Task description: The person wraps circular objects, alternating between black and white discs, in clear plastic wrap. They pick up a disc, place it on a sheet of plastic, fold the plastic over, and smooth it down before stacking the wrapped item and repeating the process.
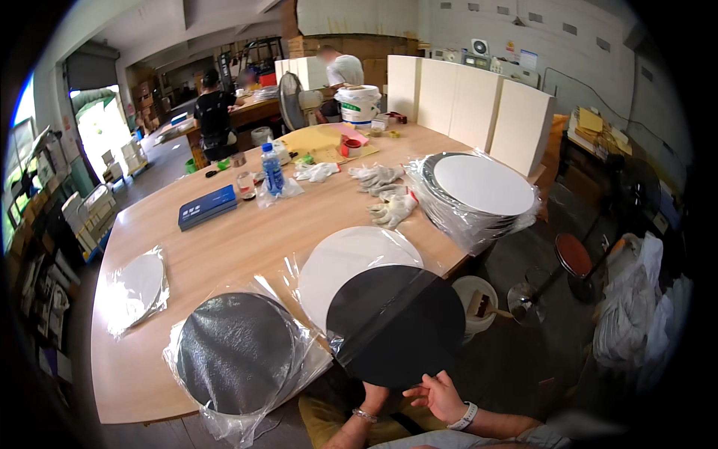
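Nearest us, the right hand (446, 400) has its fingers bent at the lower rim of the black disc (396, 325); whether they pinch it we cannot tell. Our left hand (376, 395) passes beneath that disc, its fingers hidden, perhaps because the disc juts past the edge and needs support. Behind spreads the tabletop (149, 367). Bulkiest on it is the wrapped disc stack (486, 183), laid flat, probably so none bends. Next comes the white disc (351, 251), partly covered by the black one, then the film-wrapped dark disc (235, 352), likely bagged against scratches. White gloves (393, 209) lie beside the stack, perhaps because bare fingers feel thin edges better.
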Action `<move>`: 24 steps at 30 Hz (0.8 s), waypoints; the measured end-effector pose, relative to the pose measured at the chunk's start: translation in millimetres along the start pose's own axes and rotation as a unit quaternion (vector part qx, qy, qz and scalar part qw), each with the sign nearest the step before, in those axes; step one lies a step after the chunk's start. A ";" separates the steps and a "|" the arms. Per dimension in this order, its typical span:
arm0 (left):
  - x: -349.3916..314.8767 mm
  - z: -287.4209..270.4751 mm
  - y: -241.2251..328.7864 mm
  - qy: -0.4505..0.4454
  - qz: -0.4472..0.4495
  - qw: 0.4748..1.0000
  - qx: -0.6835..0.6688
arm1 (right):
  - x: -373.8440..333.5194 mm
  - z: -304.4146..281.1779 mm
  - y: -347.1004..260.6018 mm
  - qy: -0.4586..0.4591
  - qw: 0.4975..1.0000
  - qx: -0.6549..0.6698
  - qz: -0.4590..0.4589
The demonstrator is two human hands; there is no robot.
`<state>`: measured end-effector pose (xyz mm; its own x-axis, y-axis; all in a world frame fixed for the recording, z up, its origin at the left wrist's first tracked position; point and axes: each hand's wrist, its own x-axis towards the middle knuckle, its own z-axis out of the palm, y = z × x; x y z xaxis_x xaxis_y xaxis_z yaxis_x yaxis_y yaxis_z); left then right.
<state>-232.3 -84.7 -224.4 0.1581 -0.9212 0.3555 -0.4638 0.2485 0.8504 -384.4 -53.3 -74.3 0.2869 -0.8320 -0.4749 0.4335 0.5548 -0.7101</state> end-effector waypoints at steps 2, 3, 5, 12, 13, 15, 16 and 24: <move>-4.6 -2.4 -6.9 0.027 0.093 0.987 0.130 | -0.4 -3.2 11.1 -0.019 0.997 0.060 -0.050; 1.3 -2.7 -4.4 0.046 0.144 0.970 0.191 | 3.4 -5.5 15.4 -0.032 0.992 0.086 -0.081; 6.7 -3.1 11.5 0.026 -0.094 0.990 -0.103 | 9.7 -11.6 25.4 -0.062 0.997 0.027 -0.034; 24.3 -28.3 63.8 0.127 -0.250 0.725 -0.629 | 112.5 -124.4 -59.7 0.064 0.915 -0.317 -0.240; 26.9 -33.7 64.9 0.129 -0.244 0.723 -0.633 | 126.8 -103.7 -87.2 0.087 0.842 -0.345 -0.405; 23.1 -31.3 49.1 0.111 -0.262 0.722 -0.631 | 172.5 -92.6 -121.8 0.055 0.794 -0.364 -0.484; 23.1 -36.9 53.8 0.120 -0.270 0.723 -0.625 | 184.3 -80.7 -135.9 0.040 0.774 -0.432 -0.462; 27.9 -34.0 80.1 0.154 -0.297 0.726 -0.601 | 197.6 -66.4 -160.2 0.003 0.702 -0.512 -0.495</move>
<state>-235.4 -80.3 -133.2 0.2934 -0.9077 -0.2999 0.8318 0.0878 0.5481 -453.8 -306.4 -88.9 0.2737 -0.8124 0.5148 -0.4251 -0.5823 -0.6929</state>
